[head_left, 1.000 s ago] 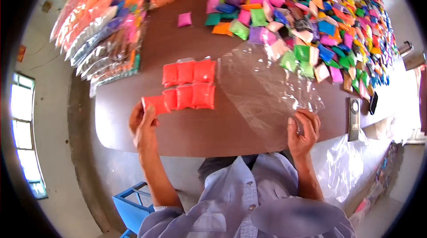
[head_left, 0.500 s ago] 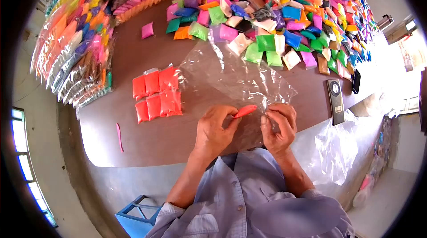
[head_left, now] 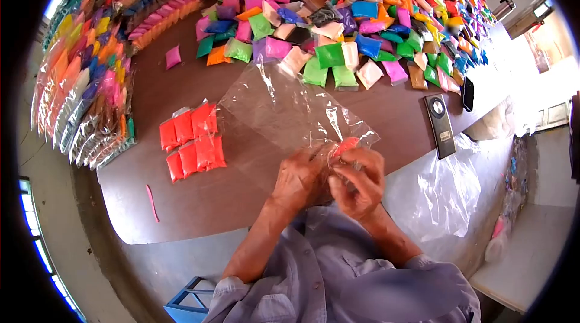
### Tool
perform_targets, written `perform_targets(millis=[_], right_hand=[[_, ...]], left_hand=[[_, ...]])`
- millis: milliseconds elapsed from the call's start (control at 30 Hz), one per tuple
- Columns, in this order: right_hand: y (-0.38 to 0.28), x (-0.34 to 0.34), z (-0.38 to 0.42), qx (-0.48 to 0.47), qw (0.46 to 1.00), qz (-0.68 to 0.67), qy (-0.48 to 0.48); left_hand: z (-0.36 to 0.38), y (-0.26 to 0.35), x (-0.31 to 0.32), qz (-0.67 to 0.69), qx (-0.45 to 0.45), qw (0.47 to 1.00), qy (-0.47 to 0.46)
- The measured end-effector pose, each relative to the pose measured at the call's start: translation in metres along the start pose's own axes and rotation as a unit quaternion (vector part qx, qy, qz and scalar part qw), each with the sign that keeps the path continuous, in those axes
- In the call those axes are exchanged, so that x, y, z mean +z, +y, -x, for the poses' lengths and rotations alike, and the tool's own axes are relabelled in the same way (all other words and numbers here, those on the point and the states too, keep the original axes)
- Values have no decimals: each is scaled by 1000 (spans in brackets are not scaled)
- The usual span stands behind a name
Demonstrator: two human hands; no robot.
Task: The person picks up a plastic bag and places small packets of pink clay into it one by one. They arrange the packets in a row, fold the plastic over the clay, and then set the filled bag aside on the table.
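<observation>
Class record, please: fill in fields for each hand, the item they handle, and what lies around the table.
Left hand: at the clear bag; exact grip unclear
Right hand: beside the left, curled near a red packet
Red packet: inside or outside bag, cannot tell
Table, left: two rows of red packets, thin pink strip, filled bags
Far side: pile of mixed-colour packets
Right: dark phone-like device

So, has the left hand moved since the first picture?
Yes, rightward: against the red packets on the table, the left hand went from their left side to their right.
</observation>
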State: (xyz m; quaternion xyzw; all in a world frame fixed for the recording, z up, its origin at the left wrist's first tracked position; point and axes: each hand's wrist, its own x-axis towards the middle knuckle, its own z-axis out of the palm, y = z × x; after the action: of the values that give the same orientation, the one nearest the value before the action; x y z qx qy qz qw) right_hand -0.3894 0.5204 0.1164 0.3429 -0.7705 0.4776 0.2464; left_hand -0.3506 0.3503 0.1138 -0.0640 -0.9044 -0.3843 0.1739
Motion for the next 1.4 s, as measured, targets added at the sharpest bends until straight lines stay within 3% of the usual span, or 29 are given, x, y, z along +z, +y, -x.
perform_targets(millis=[67, 133, 233, 367, 467, 667, 767, 833, 1400], right_hand=[[20, -15, -8, -22, 1000, 16, 1], [45, -23, -12, 112, 990, 68, 46], [63, -22, -19, 183, 983, 23, 18], [61, -9, -11, 143, 987, 73, -31], [63, -6, -9, 155, 987, 35, 14], [62, -6, -3, 185, 982, -19, 23], [62, -6, -5, 172, 984, -27, 30], [56, -9, -7, 191, 980, -41, 20], [64, -10, -7, 213, 976, -42, 28]], left_hand=[[0, -3, 1, -24, 12, 1000, -15], [3, -9, 4, -43, 31, 999, -5], [0, -8, 7, -65, 33, 997, -8], [-6, -4, 11, -68, 49, 996, 0], [-8, -1, 11, -66, -15, 997, -36], [-17, -5, 22, -90, 67, 992, -64], [-21, -3, 23, -29, 97, 993, -63], [-20, -7, 31, -5, 117, 993, 0], [-17, 2, 37, -74, 105, 990, -62]])
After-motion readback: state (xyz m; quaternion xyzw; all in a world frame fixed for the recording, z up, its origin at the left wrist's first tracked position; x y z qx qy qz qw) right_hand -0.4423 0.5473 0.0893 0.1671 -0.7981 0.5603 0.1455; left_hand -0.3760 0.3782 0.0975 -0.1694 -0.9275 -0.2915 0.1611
